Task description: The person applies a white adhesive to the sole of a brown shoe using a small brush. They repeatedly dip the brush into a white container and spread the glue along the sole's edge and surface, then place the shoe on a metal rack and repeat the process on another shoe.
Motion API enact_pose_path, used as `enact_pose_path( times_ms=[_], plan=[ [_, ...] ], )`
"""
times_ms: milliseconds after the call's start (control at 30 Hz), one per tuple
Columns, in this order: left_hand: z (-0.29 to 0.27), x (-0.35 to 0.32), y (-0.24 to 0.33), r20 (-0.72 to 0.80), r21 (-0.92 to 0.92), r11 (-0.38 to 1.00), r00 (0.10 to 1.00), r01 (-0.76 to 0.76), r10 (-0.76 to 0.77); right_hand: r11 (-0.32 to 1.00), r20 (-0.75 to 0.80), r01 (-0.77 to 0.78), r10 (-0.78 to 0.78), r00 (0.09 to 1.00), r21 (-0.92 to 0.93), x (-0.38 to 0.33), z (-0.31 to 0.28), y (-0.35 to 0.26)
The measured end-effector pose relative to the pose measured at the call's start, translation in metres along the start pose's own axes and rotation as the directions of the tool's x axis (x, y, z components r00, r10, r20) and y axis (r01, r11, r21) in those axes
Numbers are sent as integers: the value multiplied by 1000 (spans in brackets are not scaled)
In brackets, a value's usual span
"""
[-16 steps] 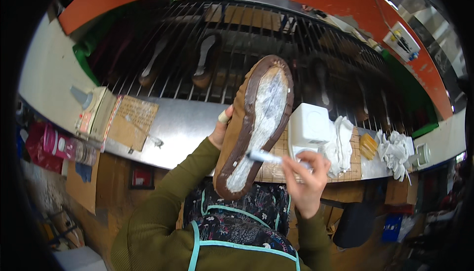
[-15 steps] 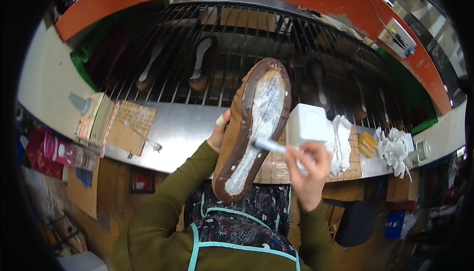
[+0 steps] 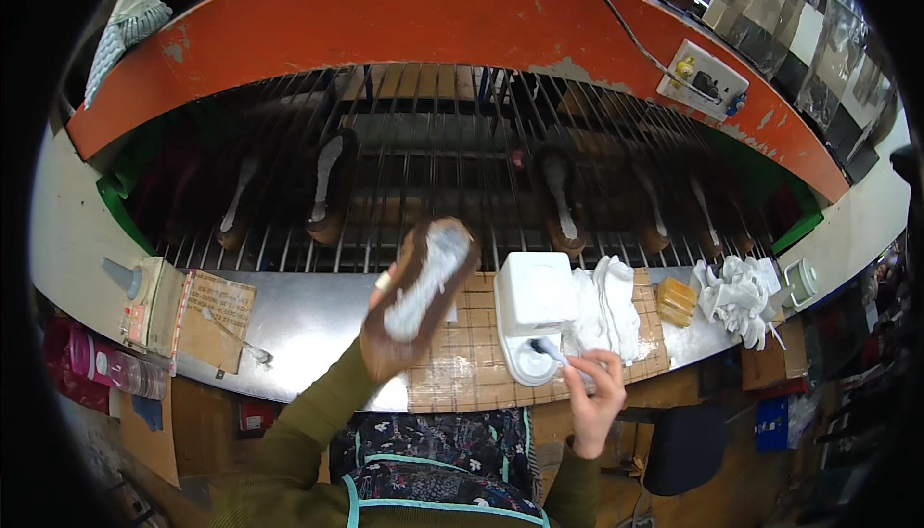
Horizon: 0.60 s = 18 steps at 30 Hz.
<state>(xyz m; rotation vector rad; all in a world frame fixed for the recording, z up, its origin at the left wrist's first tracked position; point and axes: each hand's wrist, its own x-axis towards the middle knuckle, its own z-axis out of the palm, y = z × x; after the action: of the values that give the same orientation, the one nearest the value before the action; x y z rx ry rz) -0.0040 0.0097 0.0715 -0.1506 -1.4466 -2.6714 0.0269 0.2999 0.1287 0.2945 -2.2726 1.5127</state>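
My left hand [image 3: 383, 289] grips a brown shoe [image 3: 402, 340] by its side, bottom up, over the near edge of the bench. Most of those fingers are behind the shoe. A whitish strip runs along the middle of the bottom inside a dark brown border. Pinched in my right hand [image 3: 599, 401] is a small brush [image 3: 558, 355] with a pale handle. Its dark bristles are at the round dish of a white dispenser [image 3: 537, 295]; whether they touch the dish I cannot tell.
Behind the bench, more shoes [image 3: 325, 191] lie bottom up on a rack of metal bars [image 3: 423, 143] under an orange panel [image 3: 289, 32]. White gloves [image 3: 616, 307], a yellowish block [image 3: 677, 300] and a crumpled white cloth [image 3: 736, 297] lie right of the dispenser. Cardboard [image 3: 217, 316] lies left.
My right hand has taken the brush off the shoe's bottom and over to the dispenser's dish. The shoe is now lower and farther from me, and the view has shifted.
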Motion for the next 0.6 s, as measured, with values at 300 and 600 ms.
enact_pose_path(
  times_ms=[300,600],
  plan=[
    [-39,124,-52,-99,-942,323,843,92,-528,946,-42,-324,324,945,0,-54,-45,53],
    [-119,176,-108,-119,-812,575,939,94,-322,981,14,-176,178,984,-84,-51,-25,40]
  ],
)
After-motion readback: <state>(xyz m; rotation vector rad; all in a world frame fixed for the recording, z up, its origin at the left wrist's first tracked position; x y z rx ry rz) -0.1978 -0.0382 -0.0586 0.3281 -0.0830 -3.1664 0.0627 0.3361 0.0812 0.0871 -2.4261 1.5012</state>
